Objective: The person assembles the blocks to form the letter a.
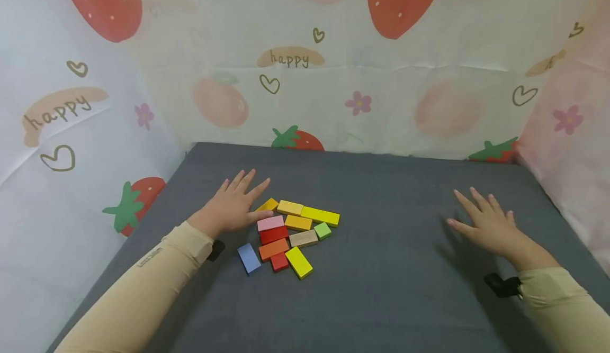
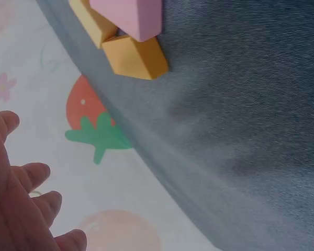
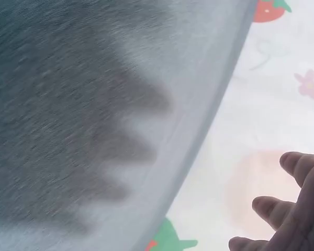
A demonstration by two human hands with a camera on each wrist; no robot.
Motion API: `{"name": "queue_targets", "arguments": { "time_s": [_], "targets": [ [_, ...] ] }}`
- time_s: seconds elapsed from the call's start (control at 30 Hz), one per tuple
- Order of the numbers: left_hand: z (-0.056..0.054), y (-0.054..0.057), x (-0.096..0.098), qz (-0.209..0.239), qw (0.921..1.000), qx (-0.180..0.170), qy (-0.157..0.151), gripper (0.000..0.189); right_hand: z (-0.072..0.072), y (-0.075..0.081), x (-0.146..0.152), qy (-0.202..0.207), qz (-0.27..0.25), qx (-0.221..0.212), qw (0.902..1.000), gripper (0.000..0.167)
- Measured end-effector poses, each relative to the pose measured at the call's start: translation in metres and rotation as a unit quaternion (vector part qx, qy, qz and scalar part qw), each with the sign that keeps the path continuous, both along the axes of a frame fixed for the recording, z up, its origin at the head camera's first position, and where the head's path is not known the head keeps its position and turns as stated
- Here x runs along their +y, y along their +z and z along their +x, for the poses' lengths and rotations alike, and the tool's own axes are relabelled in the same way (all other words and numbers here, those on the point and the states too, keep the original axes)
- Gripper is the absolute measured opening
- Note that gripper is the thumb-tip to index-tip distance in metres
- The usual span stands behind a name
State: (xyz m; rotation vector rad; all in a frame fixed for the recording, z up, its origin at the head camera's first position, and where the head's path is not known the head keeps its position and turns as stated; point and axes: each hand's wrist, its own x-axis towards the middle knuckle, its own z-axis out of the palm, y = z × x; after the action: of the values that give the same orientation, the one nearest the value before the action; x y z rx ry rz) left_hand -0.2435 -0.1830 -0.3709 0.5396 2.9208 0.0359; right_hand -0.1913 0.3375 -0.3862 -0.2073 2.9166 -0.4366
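Note:
My left hand (image 1: 233, 205) is spread above the far left of a group of coloured blocks, holding nothing. Its thumb overlaps the pink block (image 1: 270, 224) in the head view. An orange-yellow block (image 2: 136, 57) shows beside the pink one in the left wrist view. The group also has a red block (image 1: 274, 235), an orange block (image 1: 274, 249), a plain wood block (image 1: 303, 238), a green cube (image 1: 322, 231), a yellow block (image 1: 299, 263) and a blue block (image 1: 249, 259). Over the right side of the table, my right hand (image 1: 491, 226) hovers with fingers apart and nothing held.
A dark grey cloth covers the table (image 1: 381, 289). White printed curtain (image 1: 295, 104) with strawberries and hearts stands behind it and along both sides. Each wrist wears a small black camera, one on the left (image 1: 216, 250) and one on the right (image 1: 502, 285).

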Motion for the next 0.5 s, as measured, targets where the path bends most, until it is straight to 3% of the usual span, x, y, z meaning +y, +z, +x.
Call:
{"name": "queue_targets", "arguments": {
  "time_s": [0.5],
  "targets": [
    [-0.006,0.001,0.021,0.070,0.9964,0.005,-0.046,0.085,-0.028,0.009,-0.044,0.031,-0.088,0.008,0.9956,0.083]
  ]
}}
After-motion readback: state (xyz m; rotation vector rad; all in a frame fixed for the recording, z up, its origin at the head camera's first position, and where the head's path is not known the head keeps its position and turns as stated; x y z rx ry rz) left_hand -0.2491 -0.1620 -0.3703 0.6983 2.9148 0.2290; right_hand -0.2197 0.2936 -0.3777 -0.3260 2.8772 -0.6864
